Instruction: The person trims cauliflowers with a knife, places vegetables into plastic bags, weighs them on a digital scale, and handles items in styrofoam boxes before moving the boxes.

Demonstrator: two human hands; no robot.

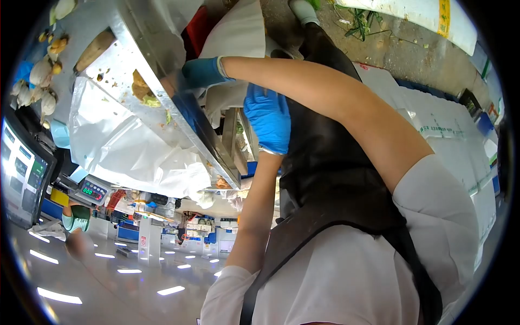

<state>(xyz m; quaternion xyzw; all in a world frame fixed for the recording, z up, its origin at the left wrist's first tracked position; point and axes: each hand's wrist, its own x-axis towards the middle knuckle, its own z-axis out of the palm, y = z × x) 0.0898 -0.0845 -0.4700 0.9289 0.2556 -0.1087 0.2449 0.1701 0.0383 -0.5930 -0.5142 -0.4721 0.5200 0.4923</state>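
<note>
My left hand (268, 120), in a bright blue glove, is just below my right forearm, in front of the dark apron (325, 162). Its fingers are bent together, their tips partly hidden by the forearm, beside white sheeting (225, 97). My right hand (206, 73), in a darker teal-blue glove, reaches across to the metal table's edge (157, 81); its fingers are hidden or blurred there. On the table lie a crumpled white plastic sheet (124, 146), a brownish scrap of leaf (142, 86) and a long brown piece (95, 50).
Garlic-like bulbs (40, 76) lie at the upper left. A monitor (24, 168) and a scale (93, 189) stand at the left. White foam boxes (444, 124) are at the right. Leafy scraps (363, 24) lie on the floor. Another person's green sleeve (80, 218) shows lower left.
</note>
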